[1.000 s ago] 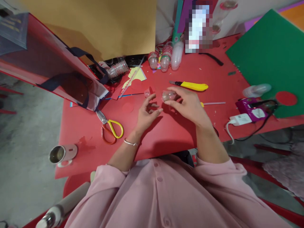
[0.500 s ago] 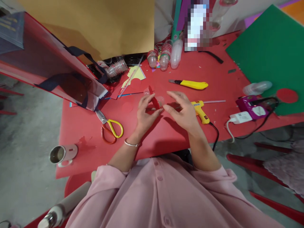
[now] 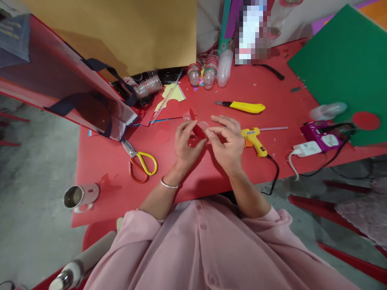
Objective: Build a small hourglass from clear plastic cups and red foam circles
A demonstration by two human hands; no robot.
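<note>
Above the middle of the table, my left hand [image 3: 185,144] is closed with thumb and fingers around a small clear plastic cup [image 3: 203,125] that has a red disc [image 3: 198,131] at its mouth. The cup is tilted, and part of it hides behind my fingers. On the other side, my right hand [image 3: 227,146] pinches with thumb and forefinger at the edge of the red disc. Just behind my left fingertips stands another small clear cup [image 3: 188,114] with red on it. To the right of my right hand lies a yellow glue gun [image 3: 254,141] with a glue stick in its back.
On the red table [image 3: 111,161] are scissors [image 3: 140,161], a mug [image 3: 81,196], a yellow utility knife [image 3: 246,107] and stacked clear cups [image 3: 211,72]. A gift bag [image 3: 75,80] rises at left. Green board [image 3: 341,68] and a purple power box [image 3: 320,137] sit at right, with cables.
My right hand has moved left, and its thumb and forefinger have come together at the disc's edge. My left hand keeps its hold on the cup, nearly still.
</note>
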